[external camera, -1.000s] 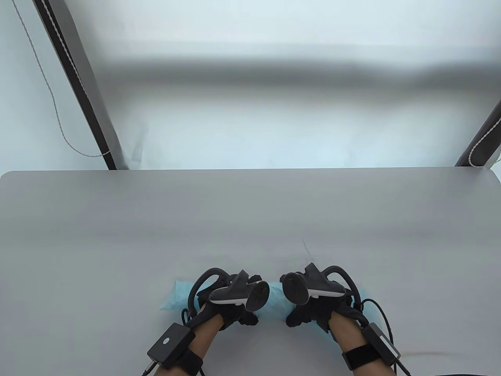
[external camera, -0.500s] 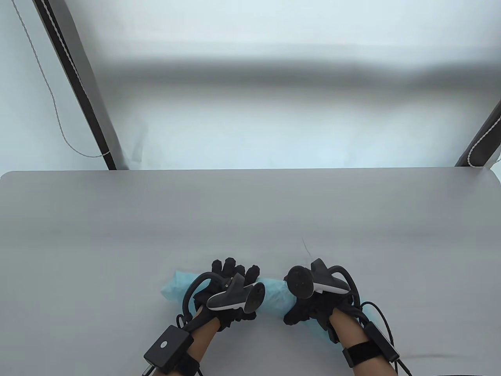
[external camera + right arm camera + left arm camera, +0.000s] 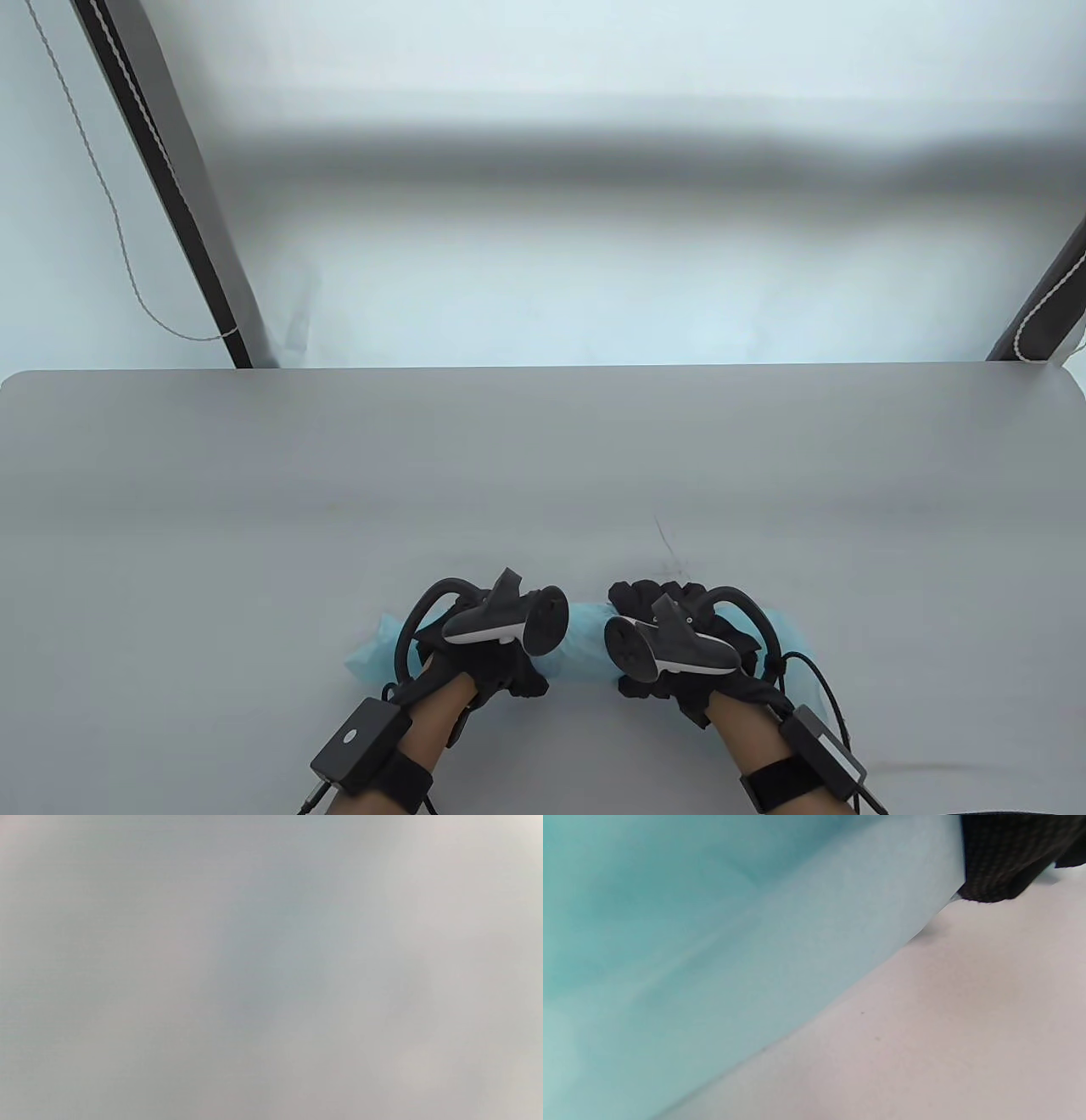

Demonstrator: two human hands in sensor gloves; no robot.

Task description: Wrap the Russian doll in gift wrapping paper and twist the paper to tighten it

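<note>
A roll of light blue wrapping paper (image 3: 582,638) lies crosswise on the table near its front edge. The Russian doll is hidden, presumably inside the roll. My left hand (image 3: 507,672) grips the roll left of its middle, and the paper's left end (image 3: 372,655) sticks out past it. My right hand (image 3: 655,598) grips the roll further right, its fingers curled over the far side. In the left wrist view the blue paper (image 3: 721,955) fills the frame beside a gloved fingertip (image 3: 1001,861). The right wrist view is a grey blur.
The grey table (image 3: 543,475) stretches far beyond the hands, with a faint dark scratch (image 3: 666,543) just past my right hand. Dark frame posts (image 3: 170,187) with cords stand behind the table's far corners.
The left hand's fingers, stretched forward over the roll half a second ago, have drawn back. The right hand's fingers have come up over the roll's far side. The roll has turned slightly.
</note>
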